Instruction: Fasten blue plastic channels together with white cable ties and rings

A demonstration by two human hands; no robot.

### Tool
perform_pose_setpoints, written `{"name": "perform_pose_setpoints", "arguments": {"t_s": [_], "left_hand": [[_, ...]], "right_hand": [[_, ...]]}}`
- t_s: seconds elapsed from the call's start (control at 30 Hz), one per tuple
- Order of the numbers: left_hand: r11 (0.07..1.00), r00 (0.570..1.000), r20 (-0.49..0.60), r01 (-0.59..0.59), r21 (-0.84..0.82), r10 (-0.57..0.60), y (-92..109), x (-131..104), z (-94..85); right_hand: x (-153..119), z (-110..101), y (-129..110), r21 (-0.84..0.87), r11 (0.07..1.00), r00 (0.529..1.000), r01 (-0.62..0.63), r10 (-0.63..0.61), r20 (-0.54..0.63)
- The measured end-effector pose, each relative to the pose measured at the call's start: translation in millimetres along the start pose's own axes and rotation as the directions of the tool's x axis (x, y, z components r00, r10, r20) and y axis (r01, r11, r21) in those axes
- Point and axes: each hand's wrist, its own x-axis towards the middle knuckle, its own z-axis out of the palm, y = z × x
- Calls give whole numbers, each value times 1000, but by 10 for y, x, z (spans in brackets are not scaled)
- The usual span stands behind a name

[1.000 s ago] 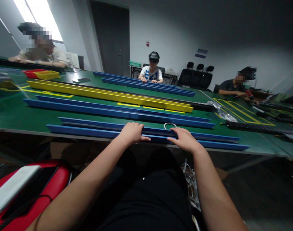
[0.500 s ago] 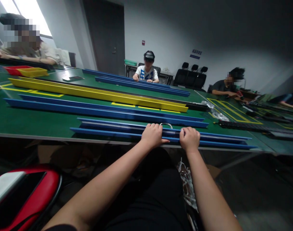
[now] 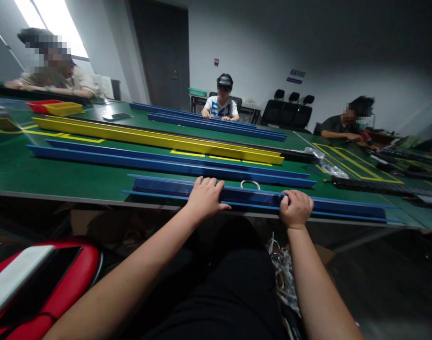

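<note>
Along the near table edge lies a long blue channel (image 3: 247, 197) with a dark inner face. My left hand (image 3: 205, 197) rests over its middle, fingers somewhat apart and thumb stretched to the right. Farther right, my right hand (image 3: 297, 208) is curled over the same channel, its fingers closed at the far rim; what lies under them is hidden. Between my hands, just beyond the channel, is a white ring (image 3: 250, 185). Behind it lies another blue channel (image 3: 173, 165), and beyond that a yellow channel (image 3: 159, 140).
More blue channels (image 3: 216, 125) lie at the far side, near a seated person. Red (image 3: 42, 106) and yellow trays (image 3: 65, 109) stand at the left. Clear plastic (image 3: 331, 167) and dark strips (image 3: 372, 185) are at the right. A red stool (image 3: 69, 278) stands at lower left.
My hands have moved apart along the near channel, left hand leftward and right hand rightward. The left fingers have spread. The channel's inside looks darker, and the view has shifted slightly.
</note>
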Motion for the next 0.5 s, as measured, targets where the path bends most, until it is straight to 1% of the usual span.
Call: {"name": "perform_pose_setpoints", "arguments": {"t_s": [0.07,0.13,0.2,0.27,0.37,0.43,0.5], "left_hand": [[1000,1000,8,-1,19,1,-104,-44,-8],[1000,1000,-1,-3,29,3,-118,-55,6],[1000,1000,-1,-1,30,1,-62,-34,32],[1000,1000,20,-1,17,0,34,12,62],[1000,998,59,9,-16,-8,205,108,117],[999,997,75,18,-37,-15,318,177,165],[998,997,78,21,-53,-17,415,241,223]], "right_hand": [[12,-9,53,-5,1000,1000,4,-4,0],[37,-20,95,-16,1000,1000,-2,3,16],[72,-30,117,-37,999,999,-20,22,46],[112,-38,99,-49,998,995,-27,32,91],[171,-39,-44,-20,1000,988,10,-6,151],[210,-28,-214,8,999,985,45,-46,169],[251,-10,-402,34,995,970,90,-96,225]]}}
